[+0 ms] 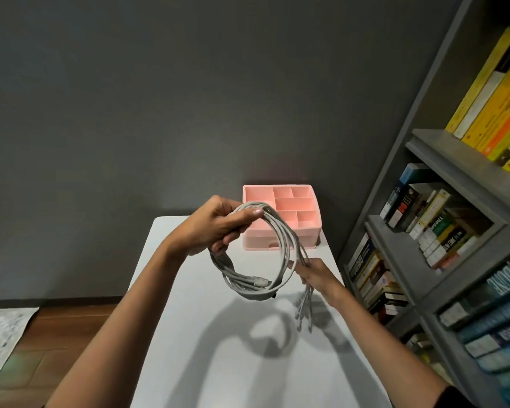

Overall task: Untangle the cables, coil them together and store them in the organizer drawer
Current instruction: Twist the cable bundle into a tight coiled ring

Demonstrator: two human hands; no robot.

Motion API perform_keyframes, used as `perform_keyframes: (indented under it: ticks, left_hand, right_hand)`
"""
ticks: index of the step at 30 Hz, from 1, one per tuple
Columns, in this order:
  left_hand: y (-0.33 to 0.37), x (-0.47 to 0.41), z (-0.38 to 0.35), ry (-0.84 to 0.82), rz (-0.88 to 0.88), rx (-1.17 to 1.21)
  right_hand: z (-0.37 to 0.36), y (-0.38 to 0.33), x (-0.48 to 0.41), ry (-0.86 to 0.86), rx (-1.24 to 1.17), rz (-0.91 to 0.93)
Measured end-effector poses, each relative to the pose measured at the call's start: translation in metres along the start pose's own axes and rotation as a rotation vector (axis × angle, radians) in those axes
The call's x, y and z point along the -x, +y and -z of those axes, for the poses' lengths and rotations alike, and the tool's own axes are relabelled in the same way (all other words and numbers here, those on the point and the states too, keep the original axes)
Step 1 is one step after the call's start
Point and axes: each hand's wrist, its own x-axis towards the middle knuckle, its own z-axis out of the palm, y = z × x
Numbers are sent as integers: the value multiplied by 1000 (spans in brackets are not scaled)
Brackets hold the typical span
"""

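Cables (249,254) mostly coiled in left hand (215,228); right hand (314,273) grips loose tails; drawer (265,242) storage remains.

- Left hand (215,228): bare, a short-trimmed thumbnail (258,212) showing, near the far left corner of the white rectangular table (306,378).
- Left forearm (124,313): bare and slender along all of its visible length, over the table's left edge.
- Right hand (315,275): bare, by the table's right edge.
- Right forearm (380,328): bare up to a black sleeve hem (460,397), just past the table's near right corner.
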Motion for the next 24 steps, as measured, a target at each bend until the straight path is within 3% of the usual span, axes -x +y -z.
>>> perform_keyframes:
  ticks: [6,9,16,20,24]
  left_hand:
    - [-2,3,7,27,6,59]
    - [-7,6,3,11,29,57]
    - [-13,6,-16,-23,33,63]
    - [-17,6,-21,-52,24,18]
    - [-14,7,-16,4,19,16]
  right_hand:
    - [0,20,-1,194,-29,-69]
    - [2,12,-6,243,-205,-140]
    - [-3,-74,-1,176,-1034,-83]
    - [-5,-100,4,120,-1271,-148]
    - [-7,-99,10,-56,-1311,-248]
